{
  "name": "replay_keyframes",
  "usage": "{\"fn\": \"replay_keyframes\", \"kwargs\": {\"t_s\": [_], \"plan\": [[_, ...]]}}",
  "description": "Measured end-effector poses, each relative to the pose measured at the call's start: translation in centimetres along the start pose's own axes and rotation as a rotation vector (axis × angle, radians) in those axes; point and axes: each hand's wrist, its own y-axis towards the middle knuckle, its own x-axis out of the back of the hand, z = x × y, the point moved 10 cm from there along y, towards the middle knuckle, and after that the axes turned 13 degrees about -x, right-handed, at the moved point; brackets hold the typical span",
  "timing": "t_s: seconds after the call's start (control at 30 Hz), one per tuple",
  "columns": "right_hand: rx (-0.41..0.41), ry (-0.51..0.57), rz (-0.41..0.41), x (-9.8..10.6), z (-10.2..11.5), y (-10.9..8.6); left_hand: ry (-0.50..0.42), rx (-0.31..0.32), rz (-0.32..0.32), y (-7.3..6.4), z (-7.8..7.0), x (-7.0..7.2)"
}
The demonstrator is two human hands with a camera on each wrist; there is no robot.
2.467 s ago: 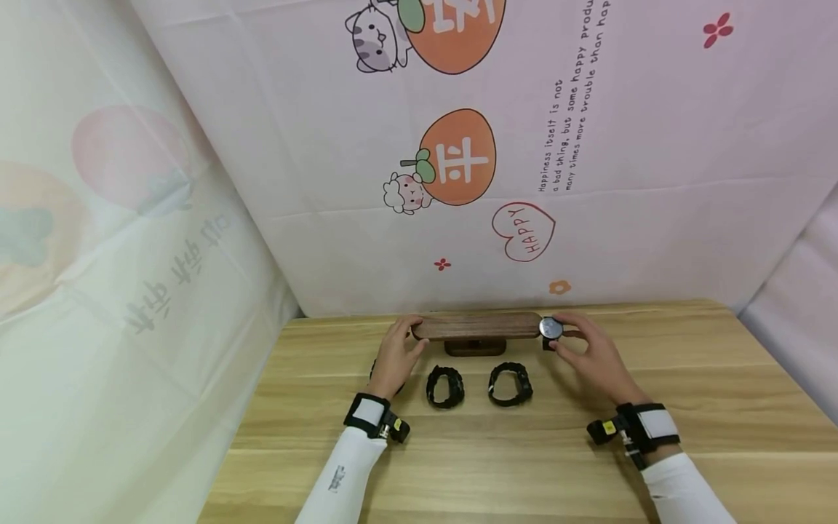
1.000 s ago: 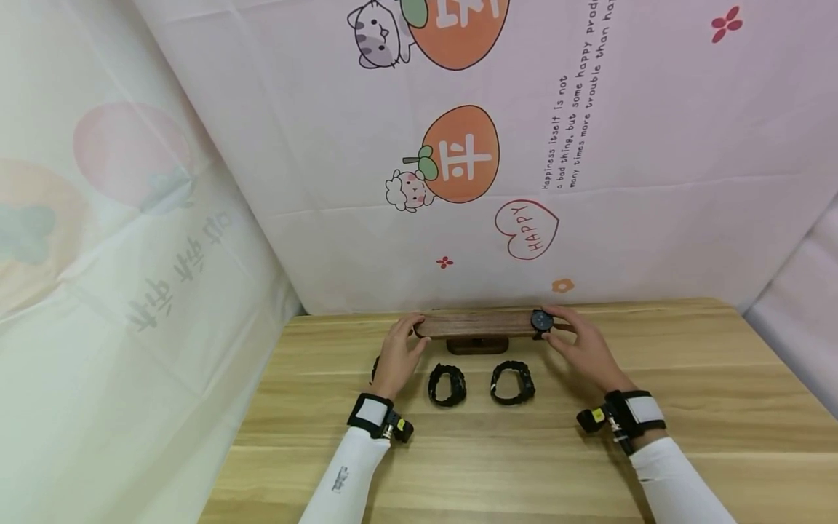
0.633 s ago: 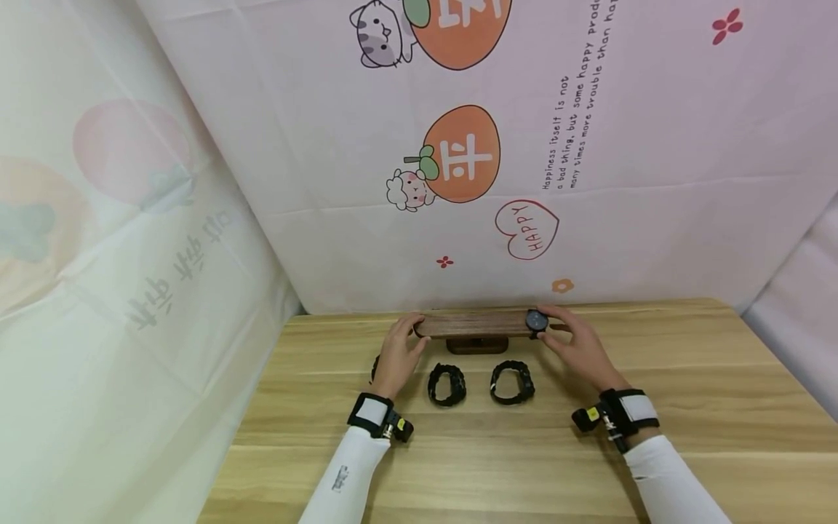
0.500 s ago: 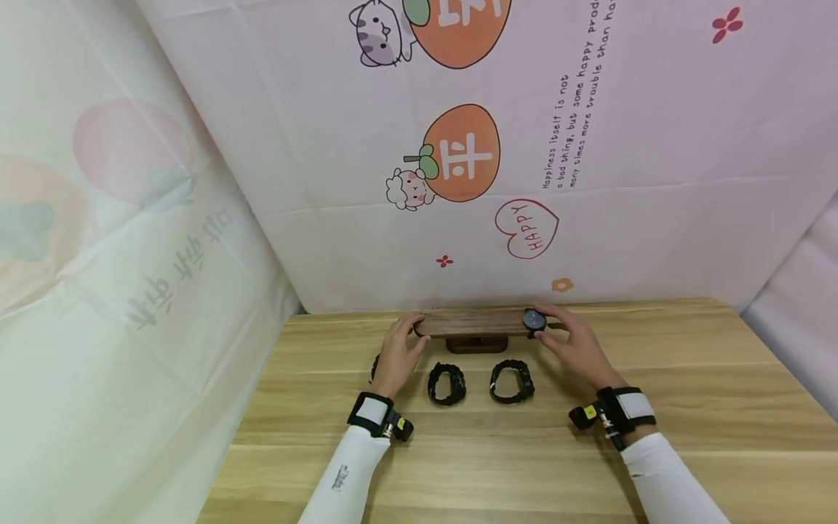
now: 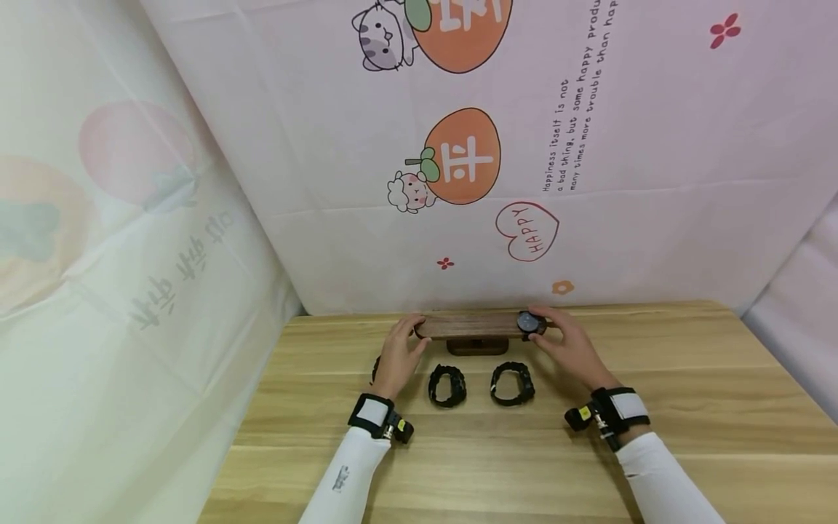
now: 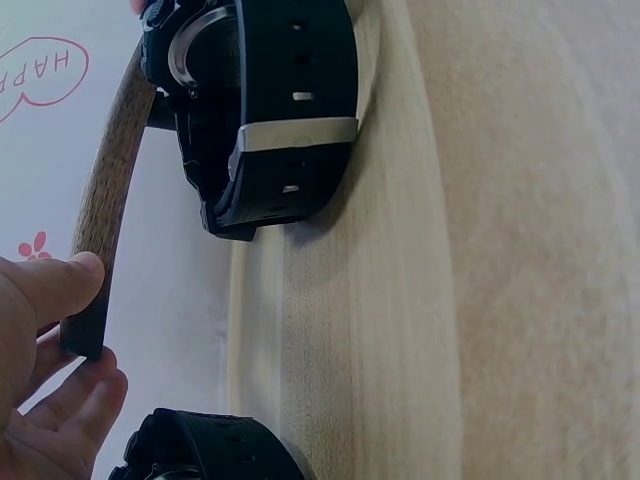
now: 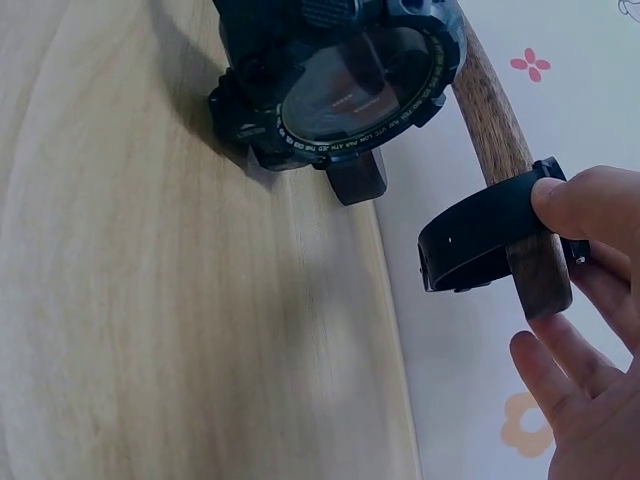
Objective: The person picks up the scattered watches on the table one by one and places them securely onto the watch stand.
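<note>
A dark wooden watch stand (image 5: pixel 471 325) with a long bar stands at the table's back edge. My left hand (image 5: pixel 397 356) grips the bar's left end between thumb and fingers, also seen in the left wrist view. Near the bar's right end, my right hand (image 5: pixel 572 349) pinches a black wristwatch (image 5: pixel 528 322). Its strap (image 7: pixel 480 232) loops around the bar in the right wrist view, hanging below it. Two more black watches, one left (image 5: pixel 447 386) and one right (image 5: pixel 512 383), lie on the table in front of the stand.
Another black watch (image 5: pixel 376 369) is mostly hidden behind the left hand. The light wooden table (image 5: pixel 484 458) meets a printed white cloth (image 5: pixel 340 240) at the back. A second cloth (image 5: pixel 131 349) hangs along the left side.
The right hand has moved left, sliding the wristwatch from beyond the bar's right end onto the bar. The left hand has kept its grip on the left end.
</note>
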Motion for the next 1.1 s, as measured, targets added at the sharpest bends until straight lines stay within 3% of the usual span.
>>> {"fn": "replay_keyframes", "kwargs": {"t_s": [0.23, 0.6, 0.83, 1.1], "plan": [[0.054, -0.03, -0.027, 0.0, 0.7, 0.1, -0.008, 0.002, 0.001, 0.1, 0.2, -0.3], [-0.001, -0.027, 0.022, -1.1, 0.8, 0.4, 0.003, 0.024, 0.017, 0.0, 0.3, -0.2], [0.048, -0.035, -0.01, -1.2, 1.6, 0.4, -0.007, 0.007, 0.002, 0.1, 0.2, -0.1], [0.046, -0.032, -0.002, -1.3, 1.5, 0.4, -0.004, 0.014, 0.019, 0.1, 0.1, -0.2]]}}
